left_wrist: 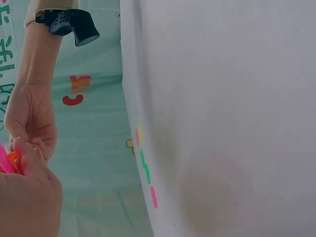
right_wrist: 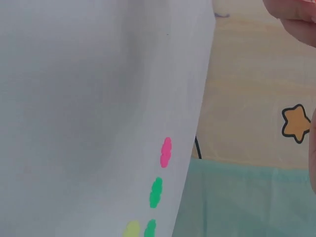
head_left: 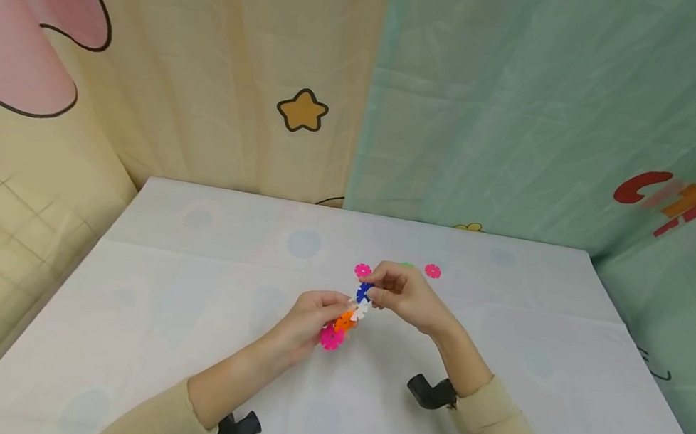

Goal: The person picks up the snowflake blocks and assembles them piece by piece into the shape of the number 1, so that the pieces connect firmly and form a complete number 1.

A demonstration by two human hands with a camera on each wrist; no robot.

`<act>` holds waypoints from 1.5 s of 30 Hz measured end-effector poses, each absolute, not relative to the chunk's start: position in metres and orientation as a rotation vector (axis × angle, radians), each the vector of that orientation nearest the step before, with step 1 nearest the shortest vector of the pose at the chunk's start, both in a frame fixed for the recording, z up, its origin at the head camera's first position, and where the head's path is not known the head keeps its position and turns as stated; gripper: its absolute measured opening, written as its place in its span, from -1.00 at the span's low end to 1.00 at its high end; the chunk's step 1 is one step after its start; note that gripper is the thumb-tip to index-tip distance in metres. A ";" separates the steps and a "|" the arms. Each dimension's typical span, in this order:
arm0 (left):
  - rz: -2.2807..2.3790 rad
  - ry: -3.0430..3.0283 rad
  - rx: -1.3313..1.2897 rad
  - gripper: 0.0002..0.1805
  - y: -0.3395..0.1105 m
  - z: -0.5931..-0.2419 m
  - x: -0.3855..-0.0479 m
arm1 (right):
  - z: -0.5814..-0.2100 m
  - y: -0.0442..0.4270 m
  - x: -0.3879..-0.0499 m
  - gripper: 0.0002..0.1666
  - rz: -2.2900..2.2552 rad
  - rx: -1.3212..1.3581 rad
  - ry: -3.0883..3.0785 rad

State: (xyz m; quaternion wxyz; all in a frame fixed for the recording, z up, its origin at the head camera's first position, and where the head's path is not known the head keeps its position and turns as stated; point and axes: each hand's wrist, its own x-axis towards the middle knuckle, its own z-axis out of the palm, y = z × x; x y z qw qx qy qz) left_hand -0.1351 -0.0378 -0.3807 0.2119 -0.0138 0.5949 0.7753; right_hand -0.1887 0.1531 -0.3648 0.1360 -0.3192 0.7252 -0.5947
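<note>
A short chain of notched plastic snowflake discs is held above the table in the head view. It runs from a pink disc (head_left: 331,337) through an orange disc (head_left: 345,321) and a white disc (head_left: 360,309) to a dark blue disc (head_left: 364,292). My left hand (head_left: 312,319) grips the chain around its orange part, thumb on top. At the upper end my right hand (head_left: 406,295) pinches the blue disc between thumb and fingers. In the left wrist view the hands meet at the left edge, partly hiding the orange disc (left_wrist: 14,158).
Loose discs lie toward the table's far side: a pink disc (head_left: 363,270), another pink disc (head_left: 433,271) and a green disc (head_left: 406,264) partly behind my right hand. A yellow disc (right_wrist: 132,229) shows in the right wrist view. Curtains (head_left: 494,119) hang behind the white-covered table (head_left: 182,313).
</note>
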 end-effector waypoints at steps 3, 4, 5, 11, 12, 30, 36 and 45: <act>2.167 1.666 -0.035 -0.70 -0.037 -0.378 -0.137 | -0.361 0.153 -0.191 -0.86 -1.737 -0.924 2.083; 2.171 1.671 -0.032 -0.70 -0.037 -0.378 -0.137 | -0.361 0.153 -0.191 -0.84 -1.747 -0.902 2.080; 2.173 1.672 -0.032 -0.71 -0.037 -0.379 -0.137 | -0.362 0.153 -0.190 -0.83 -1.754 -0.878 2.075; 2.175 1.666 0.002 -0.74 -0.036 -0.383 -0.136 | -0.369 0.155 -0.188 -0.77 -1.763 -0.760 2.097; 2.177 1.668 0.010 -0.74 -0.036 -0.383 -0.136 | -0.370 0.155 -0.188 -0.77 -1.766 -0.753 2.098; 2.101 1.741 0.017 -0.64 -0.037 -0.386 -0.138 | -0.387 0.153 -0.185 -0.78 -1.795 -0.747 2.110; 2.080 1.752 0.033 -0.59 -0.037 -0.388 -0.138 | -0.389 0.151 -0.183 -0.81 -1.769 -0.761 2.153; 2.032 1.772 0.047 -0.52 -0.035 -0.388 -0.138 | -0.392 0.149 -0.182 -0.84 -1.760 -0.791 2.170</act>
